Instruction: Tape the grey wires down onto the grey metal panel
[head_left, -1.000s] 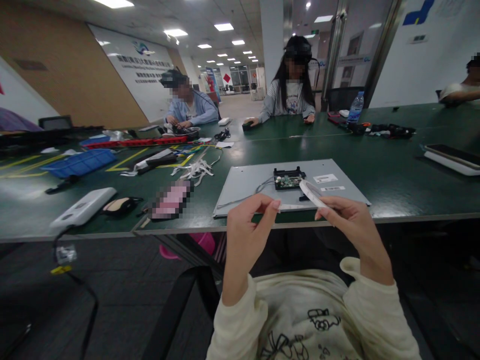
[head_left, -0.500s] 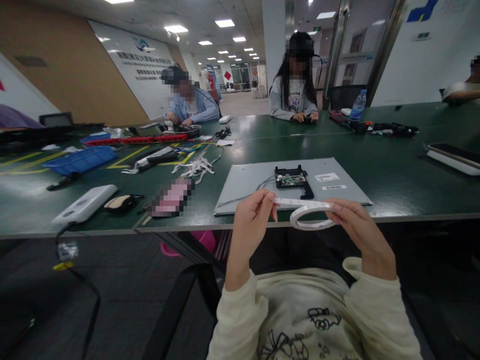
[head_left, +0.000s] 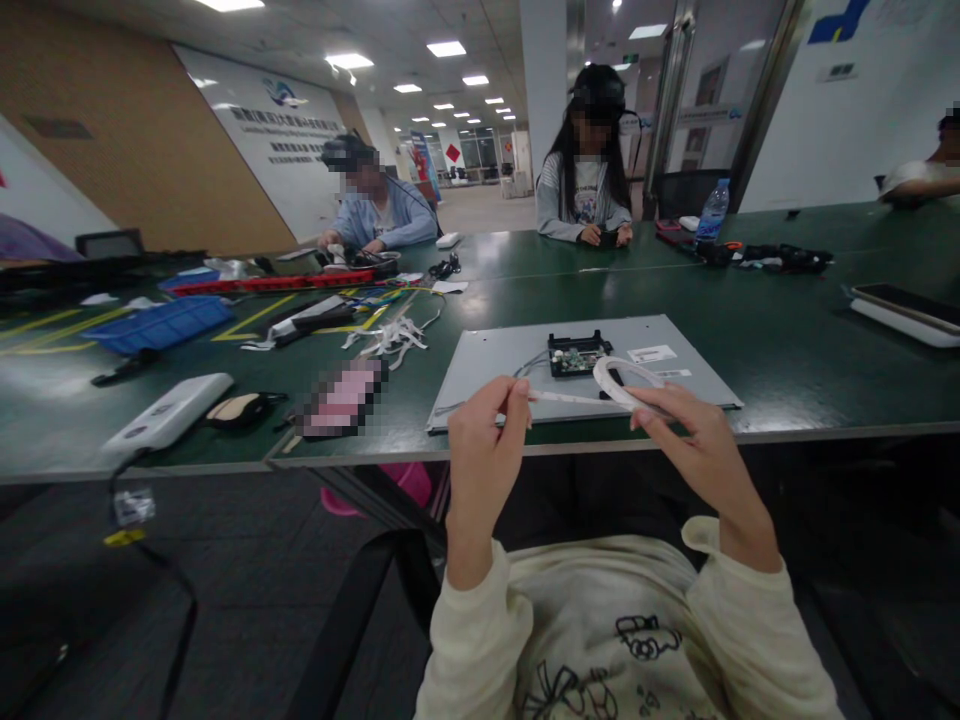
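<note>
My left hand pinches the free end of a narrow white tape strip. From there the strip runs across to a roll of white tape, tilted up, whose lower right edge sits between the thumb and fingers of my right hand. Behind both hands, a flat grey panel lies at the table's near edge. Mounted on it is a black bracket with a green circuit board, partly covered by the roll. White labels are stuck to the panel's right part.
Left of the panel lie a heap of white strips, a pink phone-like item, a computer mouse and a white power bank. Farther off is a blue tray. Two people sit across the green table; a bottle stands there.
The tape roll has tipped upward and risen over the panel in my right hand. My left hand has shifted slightly left, still holding the strip's end.
</note>
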